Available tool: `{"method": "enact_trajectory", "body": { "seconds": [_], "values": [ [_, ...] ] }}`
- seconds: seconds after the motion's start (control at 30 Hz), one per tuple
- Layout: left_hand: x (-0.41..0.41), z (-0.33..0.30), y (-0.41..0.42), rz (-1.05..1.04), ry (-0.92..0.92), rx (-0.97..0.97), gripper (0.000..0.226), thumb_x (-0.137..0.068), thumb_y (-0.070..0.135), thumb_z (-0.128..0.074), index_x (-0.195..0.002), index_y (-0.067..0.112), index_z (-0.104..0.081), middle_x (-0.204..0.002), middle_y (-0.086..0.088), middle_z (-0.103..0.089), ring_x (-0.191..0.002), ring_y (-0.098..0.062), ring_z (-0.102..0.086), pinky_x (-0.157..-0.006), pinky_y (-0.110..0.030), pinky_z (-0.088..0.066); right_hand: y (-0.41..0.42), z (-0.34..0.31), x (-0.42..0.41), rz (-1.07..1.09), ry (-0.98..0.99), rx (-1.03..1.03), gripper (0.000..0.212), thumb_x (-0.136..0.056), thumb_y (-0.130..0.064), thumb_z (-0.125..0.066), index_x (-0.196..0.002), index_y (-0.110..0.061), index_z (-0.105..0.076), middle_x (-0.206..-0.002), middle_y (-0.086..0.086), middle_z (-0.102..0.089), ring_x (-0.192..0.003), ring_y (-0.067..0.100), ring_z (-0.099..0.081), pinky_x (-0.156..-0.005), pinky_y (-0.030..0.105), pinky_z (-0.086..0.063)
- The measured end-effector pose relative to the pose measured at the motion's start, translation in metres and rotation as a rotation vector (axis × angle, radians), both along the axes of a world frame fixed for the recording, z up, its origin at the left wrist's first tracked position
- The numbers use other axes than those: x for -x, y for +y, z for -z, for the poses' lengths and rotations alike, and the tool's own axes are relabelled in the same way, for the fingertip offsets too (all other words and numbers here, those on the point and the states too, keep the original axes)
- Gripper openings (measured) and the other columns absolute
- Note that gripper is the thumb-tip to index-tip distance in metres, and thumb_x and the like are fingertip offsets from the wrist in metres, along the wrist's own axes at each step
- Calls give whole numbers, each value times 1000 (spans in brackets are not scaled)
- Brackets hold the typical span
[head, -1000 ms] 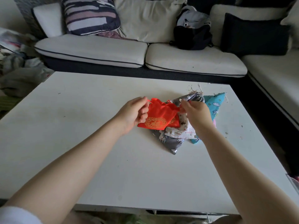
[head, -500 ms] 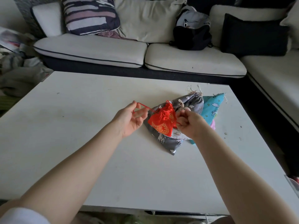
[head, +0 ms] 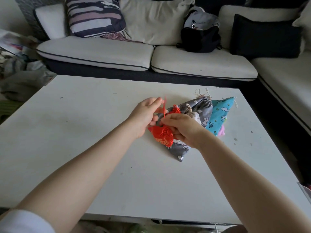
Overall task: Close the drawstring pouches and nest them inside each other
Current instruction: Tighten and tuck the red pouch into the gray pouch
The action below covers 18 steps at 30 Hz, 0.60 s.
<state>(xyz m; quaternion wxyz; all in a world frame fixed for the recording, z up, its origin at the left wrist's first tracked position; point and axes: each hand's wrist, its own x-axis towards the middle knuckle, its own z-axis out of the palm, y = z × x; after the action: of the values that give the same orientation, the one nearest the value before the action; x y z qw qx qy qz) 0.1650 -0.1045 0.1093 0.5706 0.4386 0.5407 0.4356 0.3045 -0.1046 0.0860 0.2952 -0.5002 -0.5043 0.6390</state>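
Cinching is nearly done on the red pouch (head: 162, 136): its mouth, flat and wide a second ago, is now bunched into a tight ruffle, and the red drawstring (head: 164, 108) that ran out sideways half a second ago now rises in a loop above it. I read that as the first pouch closed, or all but closed, so nesting can begin once the cord is let go.

My right hand (head: 182, 127) curls round the gathered neck of the red pouch, pinching the fabric just under the ruffle. My left hand (head: 144, 115) has moved in close beside it; its fingers look mostly straight with the cord passing between or against them, but I cannot tell whether they truly pinch it.

The red pouch rests on top of the grey printed pouch (head: 193, 115), near that one's lower end, with a pale pouch (head: 197, 116) peeping out between them. The blue cloud pouch (head: 220, 115) lies just beside the grey one, overlapped by it, with a bit of pink fabric (head: 221, 132) under its edge. All sit on the white counter (head: 84, 132), right of centre, with the sofa (head: 101, 51) behind.
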Motion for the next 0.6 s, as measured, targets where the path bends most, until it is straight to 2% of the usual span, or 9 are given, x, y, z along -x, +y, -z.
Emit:
{"method": "enact_trajectory", "body": {
  "seconds": [0.07,0.13,0.23,0.33,0.43,0.5,0.6],
  "values": [
    [-1,-2,-5,58,68,12,22,-96,39,-43,-89,23,-56,-79,3,-61,-42,-6,-37,-42,-18,-24,0,-2,0,29,149,8,22,-95,-15,-46,-76,-12,-55,-44,-3,-43,-32,5,-23,-33,15,-14],
    [-1,2,-11,170,179,35,30,-95,44,-41,-80,23,-57,-76,7,-60,-43,-5,-43,-43,-18,-24,1,-5,-1,89,254,11,25,-98,-16,-39,-75,-12,-50,-43,-2,-46,-29,4,-20,-32,12,-12],
    [0,11,-18,367,194,98,26,-93,47,-43,-87,29,-61,-81,11,-64,-54,-7,-61,-47,-17,-34,5,-5,-4,155,294,-12,28,-99,-16,-36,-76,-12,-51,-44,-3,-47,-30,3,-19,-32,13,-11],
    [-1,18,-18,417,30,143,23,-94,42,-43,-98,28,-60,-85,8,-68,-68,-15,-69,-56,-19,-51,5,-8,-6,134,318,-16,30,-99,-18,-34,-77,-11,-53,-44,-5,-44,-31,2,-18,-34,16,-9],
    [-4,25,-13,325,-144,85,20,-96,28,-43,-90,17,-58,-78,2,-62,-73,-14,-63,-71,-27,-54,4,-12,-7,111,364,15,33,-99,-22,-34,-77,-9,-56,-42,-6,-36,-31,3,-19,-35,15,-8],
    [-5,26,-11,260,-213,32,23,-97,20,-42,-78,12,-54,-74,0,-56,-72,-14,-56,-70,-24,-51,4,-14,-8,143,329,-10,29,-98,-19,-38,-80,-9,-59,-42,-7,-29,-33,3,-18,-35,14,-9],
    [-4,27,-8,212,-355,-9,30,-98,15,-39,-71,7,-51,-74,-3,-56,-65,-12,-56,-63,-20,-52,8,-14,-12,250,299,-13,24,-95,-12,-39,-88,-8,-62,-42,-9,-27,-35,3,-17,-34,14,-12]
  ]
}}
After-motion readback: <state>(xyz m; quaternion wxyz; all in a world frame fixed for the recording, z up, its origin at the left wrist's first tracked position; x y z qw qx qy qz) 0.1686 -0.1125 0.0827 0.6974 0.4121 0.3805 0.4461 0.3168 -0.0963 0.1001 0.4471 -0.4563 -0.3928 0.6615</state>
